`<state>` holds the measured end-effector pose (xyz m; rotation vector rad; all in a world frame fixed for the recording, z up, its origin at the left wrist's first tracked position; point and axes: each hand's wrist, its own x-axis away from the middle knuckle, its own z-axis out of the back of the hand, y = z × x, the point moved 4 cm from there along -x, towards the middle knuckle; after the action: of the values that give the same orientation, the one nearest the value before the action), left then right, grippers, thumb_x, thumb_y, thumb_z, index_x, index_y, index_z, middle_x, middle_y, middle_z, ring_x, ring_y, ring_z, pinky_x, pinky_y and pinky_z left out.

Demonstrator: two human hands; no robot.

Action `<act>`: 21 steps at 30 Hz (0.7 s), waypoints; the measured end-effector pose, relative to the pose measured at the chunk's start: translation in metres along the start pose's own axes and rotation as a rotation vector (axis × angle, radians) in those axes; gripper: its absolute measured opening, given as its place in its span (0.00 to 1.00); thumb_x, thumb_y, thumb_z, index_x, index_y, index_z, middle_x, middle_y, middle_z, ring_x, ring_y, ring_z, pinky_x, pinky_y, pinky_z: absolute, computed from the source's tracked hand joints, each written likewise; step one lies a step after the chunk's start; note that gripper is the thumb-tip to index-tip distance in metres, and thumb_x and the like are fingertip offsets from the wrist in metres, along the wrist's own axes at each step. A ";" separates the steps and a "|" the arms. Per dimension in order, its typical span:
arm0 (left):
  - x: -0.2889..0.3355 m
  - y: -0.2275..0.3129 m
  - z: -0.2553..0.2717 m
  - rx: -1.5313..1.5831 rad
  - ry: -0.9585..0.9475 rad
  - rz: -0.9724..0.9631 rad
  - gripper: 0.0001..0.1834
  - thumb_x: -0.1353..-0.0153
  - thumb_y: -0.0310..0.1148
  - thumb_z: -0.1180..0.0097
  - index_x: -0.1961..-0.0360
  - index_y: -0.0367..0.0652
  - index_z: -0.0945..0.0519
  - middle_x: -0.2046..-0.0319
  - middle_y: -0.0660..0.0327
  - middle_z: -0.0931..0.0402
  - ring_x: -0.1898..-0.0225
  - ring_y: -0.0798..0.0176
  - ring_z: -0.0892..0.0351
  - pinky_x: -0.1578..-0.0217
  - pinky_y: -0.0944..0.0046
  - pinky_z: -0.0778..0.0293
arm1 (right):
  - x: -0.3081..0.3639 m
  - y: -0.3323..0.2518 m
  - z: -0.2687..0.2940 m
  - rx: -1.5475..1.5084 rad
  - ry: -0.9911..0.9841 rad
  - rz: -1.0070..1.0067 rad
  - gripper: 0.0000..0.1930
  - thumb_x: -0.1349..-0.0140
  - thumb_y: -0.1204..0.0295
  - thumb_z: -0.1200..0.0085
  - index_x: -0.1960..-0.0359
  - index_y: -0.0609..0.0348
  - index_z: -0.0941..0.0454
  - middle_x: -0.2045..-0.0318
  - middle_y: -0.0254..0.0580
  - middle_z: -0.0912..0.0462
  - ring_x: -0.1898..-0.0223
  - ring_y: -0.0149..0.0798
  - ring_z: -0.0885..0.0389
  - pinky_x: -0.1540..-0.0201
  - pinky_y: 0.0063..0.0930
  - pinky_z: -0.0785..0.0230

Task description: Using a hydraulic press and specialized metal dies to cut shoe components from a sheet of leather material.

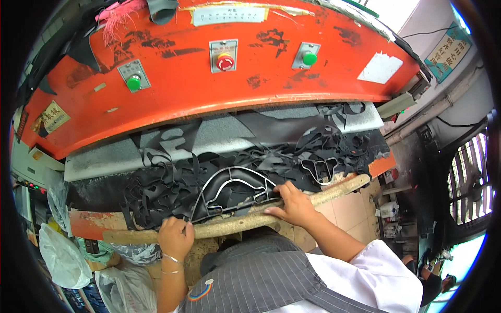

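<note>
Hands on the big curved metal cutting die now: the left hand is curled shut, pinching its near left corner, while the right hand lies knuckles-up with fingers closed over its right end. That die sits on black sheet material full of cut-outs, at the front of a worn wooden cutting board. A smaller wire-shaped die rests further right. Overhead looms the orange press head, green buttons flanking a red one
</note>
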<state>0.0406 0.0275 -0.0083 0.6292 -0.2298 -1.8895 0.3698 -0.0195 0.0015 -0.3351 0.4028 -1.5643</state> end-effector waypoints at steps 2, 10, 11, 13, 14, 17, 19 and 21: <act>-0.009 0.000 0.001 -0.044 -0.002 -0.007 0.10 0.50 0.31 0.40 0.83 0.41 0.26 0.78 0.55 0.30 0.72 0.48 0.29 0.71 0.51 0.32 | -0.002 -0.003 -0.005 0.053 0.009 -0.010 0.37 0.48 0.39 0.40 0.50 0.59 0.29 0.57 0.46 0.27 0.59 0.52 0.19 0.60 0.43 0.25; -0.055 -0.028 0.017 -0.123 -0.306 0.050 0.14 0.51 0.40 0.42 0.86 0.42 0.21 0.79 0.52 0.25 0.73 0.45 0.23 0.71 0.48 0.27 | -0.016 0.007 -0.002 -0.107 0.052 -0.087 0.32 0.46 0.40 0.42 0.56 0.59 0.25 0.62 0.52 0.21 0.64 0.56 0.18 0.61 0.44 0.25; -0.063 -0.028 0.020 -0.121 -0.483 0.037 0.15 0.50 0.41 0.42 0.85 0.41 0.21 0.79 0.52 0.24 0.74 0.44 0.22 0.70 0.47 0.26 | -0.023 0.009 -0.001 -0.153 -0.067 -0.151 0.32 0.45 0.40 0.42 0.56 0.59 0.24 0.62 0.52 0.19 0.63 0.55 0.18 0.61 0.44 0.25; -0.096 -0.018 0.025 -0.005 -0.552 0.075 0.16 0.49 0.42 0.42 0.82 0.40 0.21 0.78 0.51 0.23 0.75 0.43 0.22 0.70 0.47 0.25 | -0.047 0.008 0.005 -0.237 -0.273 -0.247 0.30 0.43 0.41 0.44 0.57 0.59 0.22 0.63 0.53 0.17 0.61 0.53 0.17 0.60 0.44 0.26; -0.126 -0.019 0.023 0.021 -0.376 0.029 0.15 0.47 0.40 0.42 0.83 0.40 0.22 0.79 0.50 0.24 0.75 0.42 0.22 0.72 0.49 0.27 | -0.068 0.002 0.013 -0.242 -0.287 -0.235 0.29 0.42 0.42 0.45 0.56 0.59 0.22 0.65 0.51 0.16 0.61 0.53 0.17 0.59 0.43 0.26; -0.224 0.005 -0.012 0.276 -0.191 -0.084 0.10 0.43 0.33 0.42 0.74 0.37 0.21 0.75 0.50 0.23 0.71 0.46 0.22 0.70 0.55 0.28 | -0.135 -0.005 0.019 -0.232 0.061 -0.096 0.29 0.41 0.45 0.44 0.53 0.62 0.24 0.62 0.53 0.18 0.58 0.54 0.18 0.57 0.44 0.26; -0.270 0.012 -0.053 0.341 -0.011 -0.188 0.11 0.42 0.34 0.40 0.63 0.39 0.20 0.64 0.50 0.22 0.61 0.44 0.22 0.60 0.55 0.26 | -0.188 -0.023 0.018 -0.149 0.164 -0.084 0.31 0.41 0.47 0.43 0.49 0.63 0.27 0.55 0.56 0.23 0.55 0.56 0.20 0.55 0.45 0.26; -0.301 0.010 -0.094 0.219 -0.020 -0.041 0.16 0.42 0.39 0.39 0.57 0.40 0.20 0.59 0.50 0.23 0.55 0.45 0.23 0.56 0.53 0.26 | -0.240 -0.040 0.003 -0.091 0.166 -0.111 0.33 0.41 0.48 0.43 0.44 0.62 0.32 0.50 0.57 0.27 0.53 0.57 0.20 0.53 0.47 0.26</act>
<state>0.1825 0.3089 0.0127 0.7667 -0.4442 -1.9260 0.3440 0.2211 0.0310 -0.3028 0.5942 -1.6921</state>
